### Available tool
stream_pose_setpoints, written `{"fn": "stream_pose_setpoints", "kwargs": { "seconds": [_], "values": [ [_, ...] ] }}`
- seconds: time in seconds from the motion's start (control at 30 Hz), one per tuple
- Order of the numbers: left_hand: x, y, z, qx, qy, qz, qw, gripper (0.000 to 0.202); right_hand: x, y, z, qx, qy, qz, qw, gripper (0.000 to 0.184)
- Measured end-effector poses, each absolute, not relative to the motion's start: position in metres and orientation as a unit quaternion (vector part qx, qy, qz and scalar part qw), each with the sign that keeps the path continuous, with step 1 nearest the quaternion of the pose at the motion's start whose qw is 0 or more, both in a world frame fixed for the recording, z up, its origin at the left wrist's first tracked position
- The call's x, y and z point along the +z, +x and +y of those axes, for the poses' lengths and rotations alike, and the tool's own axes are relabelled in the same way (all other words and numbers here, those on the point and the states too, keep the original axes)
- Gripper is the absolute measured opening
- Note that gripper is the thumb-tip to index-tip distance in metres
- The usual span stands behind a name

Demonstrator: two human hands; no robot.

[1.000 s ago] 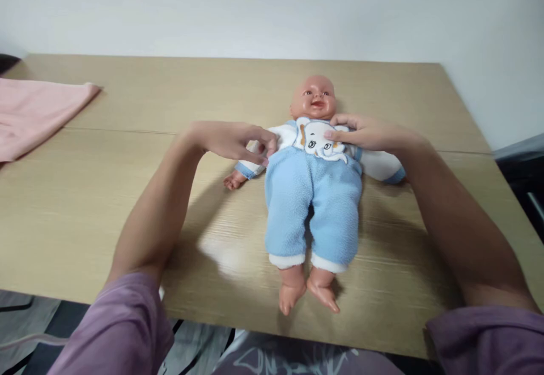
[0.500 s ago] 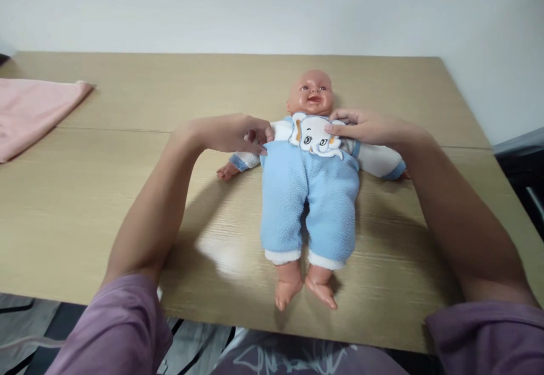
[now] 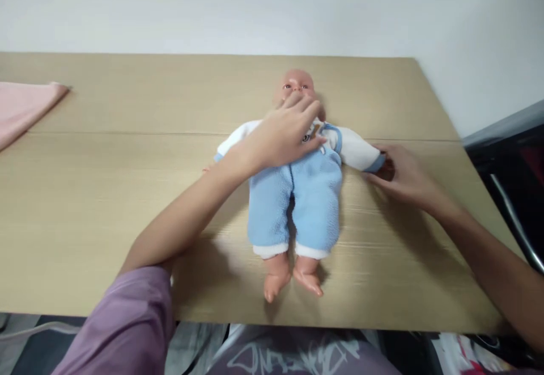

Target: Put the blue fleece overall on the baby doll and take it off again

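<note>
A baby doll [image 3: 317, 216] lies on its back, feet toward me, in a blue and white fleece outfit with an elephant face on the chest. My left hand [image 3: 289, 128] reaches across that chest, thumb and fingers apart, and covers the doll's chin and most of the elephant. Out at the right, my right hand [image 3: 403, 174] has its thumb and fingers around the doll's hand [image 3: 387, 166], at the blue cuff of the white sleeve [image 3: 359, 151]. My right fingertips are partly hidden there. The doll's other arm stretches out to the left, behind my left forearm.
The doll lies on a light wooden table [image 3: 127, 211] with a seam across it. Pink cloth [image 3: 25, 109] rests at the far left. A pale wall [image 3: 212, 9] stands behind the table, and a dark object with a metal bar [image 3: 516, 216] is beyond the right edge.
My left hand has moved right, from the doll's shoulder side onto its chest. My right hand has left the chest and closed around the doll's hand. The view has shifted slightly.
</note>
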State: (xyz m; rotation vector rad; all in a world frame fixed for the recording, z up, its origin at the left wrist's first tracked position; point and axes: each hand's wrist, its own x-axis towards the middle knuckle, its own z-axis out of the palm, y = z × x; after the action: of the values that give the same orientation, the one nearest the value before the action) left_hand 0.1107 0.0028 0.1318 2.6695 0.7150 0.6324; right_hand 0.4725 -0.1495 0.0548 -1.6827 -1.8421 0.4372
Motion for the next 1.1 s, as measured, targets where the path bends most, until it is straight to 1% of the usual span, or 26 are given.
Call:
{"fn": "stream_pose_setpoints", "kwargs": {
  "seconds": [0.1,0.13,0.2,0.3,0.4,0.47,0.53,0.67,0.73,0.8,0.9,0.97,1.03,1.1],
  "values": [
    [0.114,0.147,0.011,0.181,0.943,0.246,0.134,0.031,0.052,0.474,-0.155,0.163,-0.637,-0.689,0.305,0.049],
    [0.110,0.155,0.014,0.170,0.945,0.250,0.129,0.029,0.053,0.472,-0.154,0.169,-0.642,-0.676,0.320,0.047],
    [0.102,0.162,0.018,0.167,0.943,0.257,0.127,0.026,0.059,0.465,-0.152,0.199,-0.657,-0.629,0.365,0.052],
    [0.096,0.161,0.020,0.208,0.935,0.244,0.150,0.026,0.069,0.455,-0.141,0.233,-0.652,-0.558,0.458,0.065],
    [0.097,0.154,0.017,0.246,0.929,0.205,0.187,0.028,0.080,0.444,-0.117,0.245,-0.601,-0.552,0.524,0.063],
    [0.100,0.150,0.014,0.257,0.926,0.189,0.203,0.028,0.085,0.435,-0.096,0.249,-0.572,-0.567,0.539,0.064],
    [0.105,0.147,0.009,0.263,0.924,0.176,0.215,0.031,0.089,0.424,-0.076,0.250,-0.557,-0.577,0.542,0.068],
    [0.108,0.142,0.002,0.275,0.919,0.181,0.217,0.046,0.089,0.397,-0.055,0.273,-0.530,-0.589,0.546,0.071],
    [0.106,0.139,0.001,0.265,0.922,0.192,0.205,0.046,0.086,0.386,-0.056,0.288,-0.520,-0.606,0.528,0.073],
    [0.100,0.136,0.003,0.261,0.928,0.174,0.203,0.042,0.081,0.379,-0.062,0.293,-0.523,-0.627,0.498,0.072],
    [0.088,0.134,0.005,0.301,0.919,0.124,0.224,0.041,0.077,0.377,-0.076,0.275,-0.524,-0.658,0.465,0.067],
    [0.081,0.134,0.004,0.331,0.899,0.152,0.244,0.049,0.076,0.378,-0.087,0.250,-0.525,-0.677,0.452,0.063],
    [0.079,0.136,0.000,0.344,0.874,0.231,0.255,0.057,0.077,0.376,-0.097,0.221,-0.537,-0.694,0.425,0.057],
    [0.082,0.138,-0.002,0.352,0.852,0.286,0.262,0.060,0.078,0.372,-0.104,0.200,-0.554,-0.701,0.402,0.054]
  ]
}}
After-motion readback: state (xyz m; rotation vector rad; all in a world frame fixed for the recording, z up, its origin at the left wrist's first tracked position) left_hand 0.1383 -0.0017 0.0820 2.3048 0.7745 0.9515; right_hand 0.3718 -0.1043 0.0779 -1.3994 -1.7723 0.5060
